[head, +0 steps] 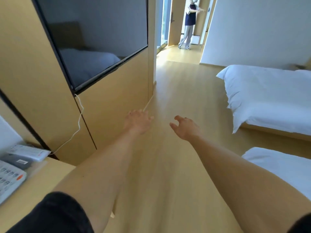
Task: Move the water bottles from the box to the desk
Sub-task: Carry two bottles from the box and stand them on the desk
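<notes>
1. Floor (185, 98): light wood laminate, runs forward from both hands to a doorway far ahead.
2. Desk (33, 187): light wood top, below-left of the left hand, beside the left forearm. On it: a white keypad phone (8, 179) at the near-left edge, a grey device (16, 161) behind it, a white card or box with red print (28, 152) on top of that. All blurred, no text readable.
3. Wall panel (109, 101): light wood, up-left of the left hand. Dark TV (94, 39) mounted on it, screen off, reflecting a bed. White cable (79, 121) hangs from the TV's lower corner down toward the desk.
4. Bed (269, 98), white bedding, right of and beyond the right hand. 2nd bed (282, 167), white, just right of the right forearm.
5. Another person (189, 22) stands in the doorway far ahead of the hands, arm out.
6. Left hand (138, 123): stretched forward over the floor, fingers spread apart, holding nothing.
7. Right hand (186, 127): stretched forward, fingers apart and loosely curved, thumb out, holding nothing. The 2 hands are near each other, not touching.
8. Water bottles and box: not in view; location cannot be told.
</notes>
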{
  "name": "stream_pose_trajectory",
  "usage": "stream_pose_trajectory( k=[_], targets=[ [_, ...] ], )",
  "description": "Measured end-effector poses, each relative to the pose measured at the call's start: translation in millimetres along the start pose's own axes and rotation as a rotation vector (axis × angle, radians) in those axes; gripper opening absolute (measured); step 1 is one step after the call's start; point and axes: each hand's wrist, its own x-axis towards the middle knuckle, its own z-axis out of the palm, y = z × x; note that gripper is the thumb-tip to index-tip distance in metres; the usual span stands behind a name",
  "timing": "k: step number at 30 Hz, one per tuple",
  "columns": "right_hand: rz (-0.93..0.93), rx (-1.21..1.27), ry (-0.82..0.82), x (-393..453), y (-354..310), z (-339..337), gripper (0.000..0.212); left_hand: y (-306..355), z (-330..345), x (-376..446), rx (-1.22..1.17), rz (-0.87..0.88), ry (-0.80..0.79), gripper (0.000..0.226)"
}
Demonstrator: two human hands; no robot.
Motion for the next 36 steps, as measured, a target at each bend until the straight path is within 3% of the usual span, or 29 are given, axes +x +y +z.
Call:
stream_pose_trajectory(
  k=[8, 15, 36],
  targets=[
    [0.226, 0.099, 0.037, 6.6, 118.8, -25.0, 0.056, 117.8, 21.1, 61.1, 0.063, 0.217, -0.027, 0.042],
    [0.356, 0.139, 0.061, 48.8, 168.4, -44.0, 0.057, 176.5, 26.6, 128.2, 0.101, 0.302, -0.035, 0.039],
    [0.495, 0.072, -0.026, 319.5, 205.1, -67.7, 0.056, 201.2, 51.5, 426.4, 0.020, 0.331, -0.201, 0.050]
  ],
)
